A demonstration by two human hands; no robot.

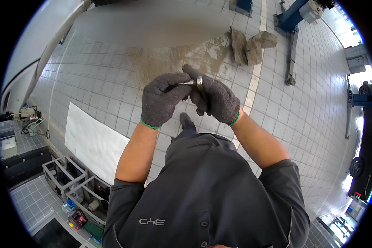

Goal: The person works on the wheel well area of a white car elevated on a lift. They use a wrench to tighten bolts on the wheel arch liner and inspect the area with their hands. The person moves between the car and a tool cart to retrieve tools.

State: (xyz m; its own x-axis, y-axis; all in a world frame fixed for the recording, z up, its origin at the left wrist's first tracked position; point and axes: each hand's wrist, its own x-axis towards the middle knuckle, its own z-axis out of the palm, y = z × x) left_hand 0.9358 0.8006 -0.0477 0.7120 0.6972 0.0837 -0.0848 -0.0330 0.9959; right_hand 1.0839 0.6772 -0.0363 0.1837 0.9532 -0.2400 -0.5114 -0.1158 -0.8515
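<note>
Both of my hands wear dark grey knit gloves with green cuff edges and meet in front of my body. My left hand (pixel 162 99) is closed, its thumb and fingers pinching the thin end of a shiny metal piece (pixel 199 83). Around that piece's wider, round end, the fingers of my right hand (pixel 220 99) are closed. It looks like a small steel tool or fitting; its exact kind cannot be made out. My gloves hide part of it.
Grey floor tiles (pixel 273 136) carry a wet, muddy patch (pixel 153 62) ahead. Crumpled brown cloths (pixel 252 47) lie beyond my right hand. A blue lift post (pixel 291 18) with a low arm stands far right. To my left are a white sheet (pixel 91 138) and a metal-framed cart (pixel 64 175).
</note>
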